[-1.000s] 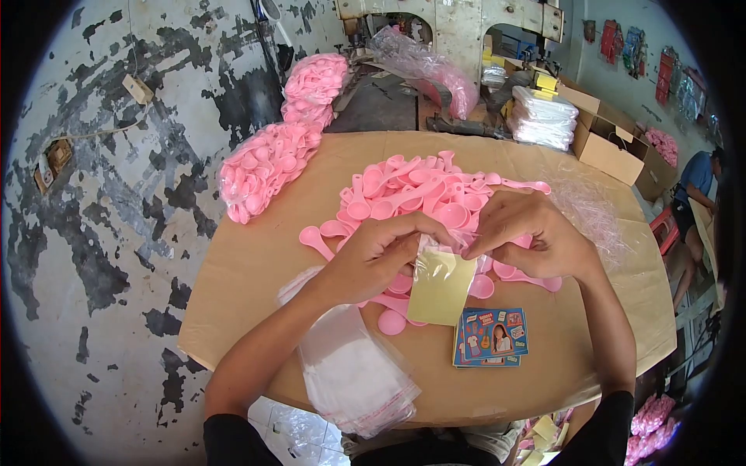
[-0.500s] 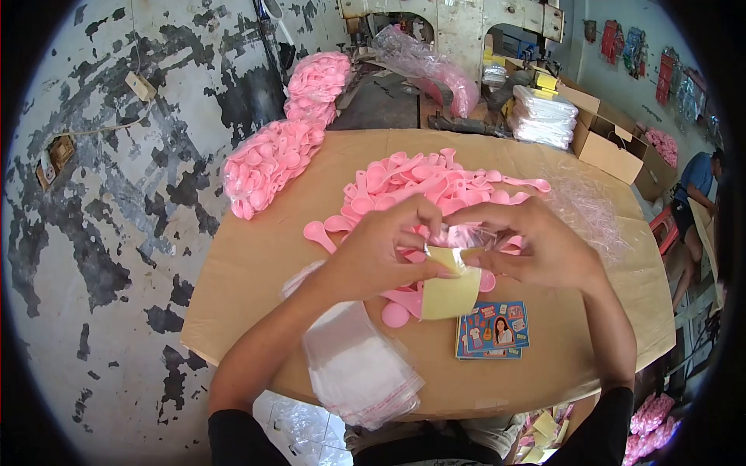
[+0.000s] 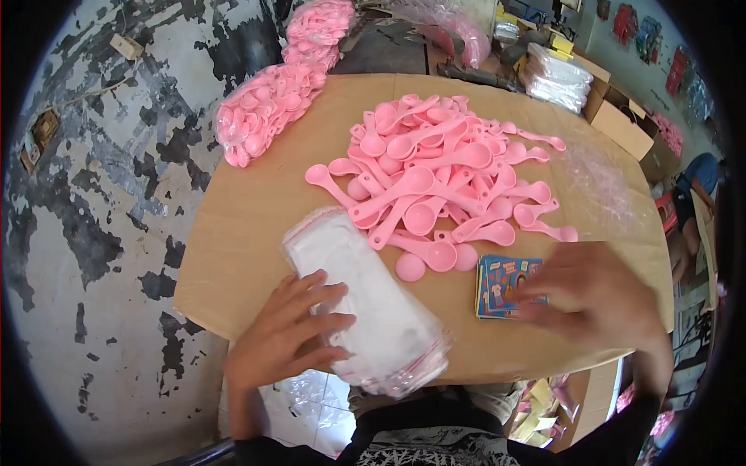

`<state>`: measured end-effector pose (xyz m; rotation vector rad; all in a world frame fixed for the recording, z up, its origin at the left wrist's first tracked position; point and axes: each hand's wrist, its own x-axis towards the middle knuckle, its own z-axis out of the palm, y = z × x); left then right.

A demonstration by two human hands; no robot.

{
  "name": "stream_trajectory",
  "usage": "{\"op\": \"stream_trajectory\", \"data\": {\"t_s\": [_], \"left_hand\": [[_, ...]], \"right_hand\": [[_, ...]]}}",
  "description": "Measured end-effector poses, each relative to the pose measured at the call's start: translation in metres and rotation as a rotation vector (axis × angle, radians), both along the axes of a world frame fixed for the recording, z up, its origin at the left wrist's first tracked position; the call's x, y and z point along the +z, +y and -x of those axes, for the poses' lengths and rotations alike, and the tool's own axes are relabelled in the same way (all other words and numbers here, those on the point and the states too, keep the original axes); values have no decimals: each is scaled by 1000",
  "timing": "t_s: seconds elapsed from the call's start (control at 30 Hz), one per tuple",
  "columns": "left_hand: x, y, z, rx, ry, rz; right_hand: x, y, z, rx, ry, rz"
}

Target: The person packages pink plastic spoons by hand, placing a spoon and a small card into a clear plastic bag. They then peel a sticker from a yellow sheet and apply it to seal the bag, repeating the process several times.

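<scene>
My left hand [image 3: 295, 330] is spread, with its fingertips at the left edge of a stack of clear plastic bags [image 3: 373, 303]. My right hand [image 3: 587, 295], smeared by motion, reaches over a small pile of blue printed cards [image 3: 497, 289] and covers its right side. Its fingertips overlap the top card, and I cannot tell whether they grip it. Beyond both hands lies a heap of pink measuring spoons [image 3: 443, 167], with a few loose ones at its near edge.
Brown cardboard [image 3: 241, 248] covers the table. Filled bags of pink spoons [image 3: 268, 113] stand at the back left. Plastic scraps [image 3: 598, 182] lie to the right, near an open carton [image 3: 622, 128]. Below the front edge, a box holds yellow-carded packs [image 3: 540, 408]. Another person [image 3: 691, 190] is at far right.
The yellow card and clear packet have left my hands. My left hand moved down to the bag stack, my right hand down and right to the cards. The view tilted downward.
</scene>
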<state>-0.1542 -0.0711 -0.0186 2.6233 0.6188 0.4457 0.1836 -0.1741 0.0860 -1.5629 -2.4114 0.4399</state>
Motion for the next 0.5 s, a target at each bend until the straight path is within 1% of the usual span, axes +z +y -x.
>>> {"op": "stream_trajectory", "data": {"t_s": [0.03,0.1,0.2,0.23,0.3,0.37,0.4,0.5], "left_hand": [[-4,-6,-2,39,-14,-27],[-10,-11,-1,91,-21,-69],[-9,-19,-2,139,-5,-107],[-8,-22,-1,127,16,-199],[-9,-27,-3,5,-13,-168],[-8,-33,-7,-96,2,-122],[-7,-36,-9,-82,14,-107],[-2,-38,-15,-64,53,-76]], "right_hand": [[-20,12,21,7,45,-44],[-55,37,45,77,-105,-108],[-62,63,60,3,-14,249],[-63,66,60,0,42,265],[-65,69,56,-9,145,309],[-66,71,58,15,111,303],[-67,71,58,24,94,298],[-67,67,49,60,147,122]]}}
